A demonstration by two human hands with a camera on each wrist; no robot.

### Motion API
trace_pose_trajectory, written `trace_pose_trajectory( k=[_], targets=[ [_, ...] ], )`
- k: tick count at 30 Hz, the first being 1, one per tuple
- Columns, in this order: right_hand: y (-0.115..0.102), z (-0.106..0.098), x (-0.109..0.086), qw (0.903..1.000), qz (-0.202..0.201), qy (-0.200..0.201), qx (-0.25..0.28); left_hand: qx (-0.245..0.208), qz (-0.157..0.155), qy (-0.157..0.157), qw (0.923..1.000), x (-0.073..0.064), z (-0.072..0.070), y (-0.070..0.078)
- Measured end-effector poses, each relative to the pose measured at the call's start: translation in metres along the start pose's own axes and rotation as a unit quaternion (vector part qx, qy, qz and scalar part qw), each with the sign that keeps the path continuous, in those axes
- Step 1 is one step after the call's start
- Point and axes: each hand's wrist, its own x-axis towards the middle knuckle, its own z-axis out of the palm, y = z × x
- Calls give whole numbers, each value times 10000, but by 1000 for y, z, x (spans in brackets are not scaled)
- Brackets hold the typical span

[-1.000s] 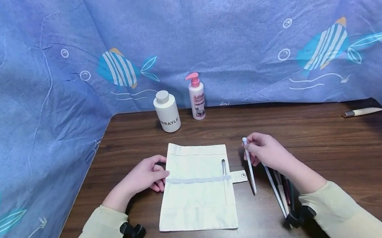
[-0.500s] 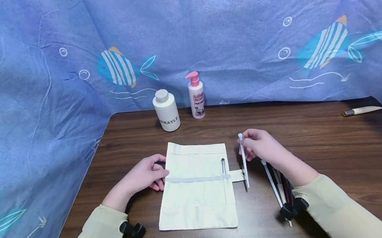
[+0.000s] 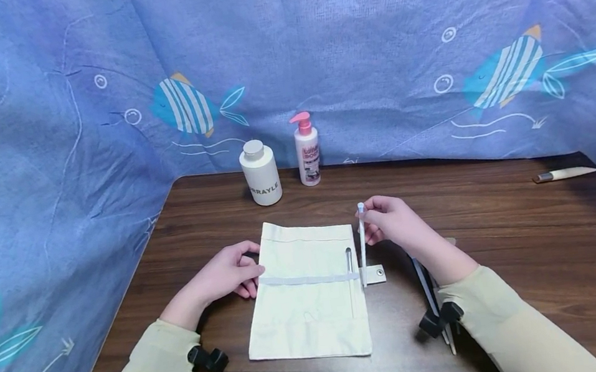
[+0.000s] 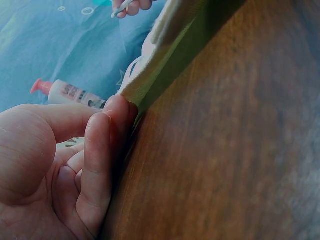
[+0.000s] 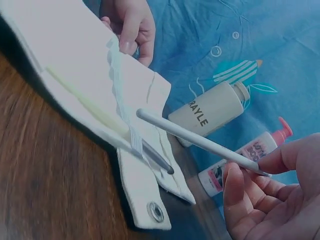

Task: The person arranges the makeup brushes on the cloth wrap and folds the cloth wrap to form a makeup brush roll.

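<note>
An off-white cloth brush roll (image 3: pixel 303 311) lies unfolded on the table, a grey elastic band across its middle. One slim brush (image 3: pixel 349 261) sits under the band near the right edge. My left hand (image 3: pixel 233 273) pinches the roll's left edge between thumb and fingers. My right hand (image 3: pixel 390 221) holds a slim white makeup brush (image 5: pixel 195 140) near one end with its fingertips. Its other end points down beside the roll's right edge, near the snap tab (image 5: pixel 145 192). Whether that end touches the cloth I cannot tell. The bristles are not clearly visible.
Several more brushes (image 3: pixel 445 324) lie under my right forearm, partly hidden. A white bottle (image 3: pixel 261 175) and a pink-topped pump bottle (image 3: pixel 308 156) stand behind the roll. A pale-handled flat brush (image 3: pixel 568 173) lies at the far right, near the blue curtain (image 3: pixel 370 44).
My right hand has moved left and slightly away from me, bringing the white makeup brush from beside the tab to the roll's right edge. My left hand has stayed in place.
</note>
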Motion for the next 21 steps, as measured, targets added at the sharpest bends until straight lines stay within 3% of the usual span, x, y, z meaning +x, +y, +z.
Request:
trace_pose_trajectory(
  k=[21],
  targets=[
    [11,9,10,9982,-139,346,474,50,40,50,10000,-1,1,-1]
  ],
)
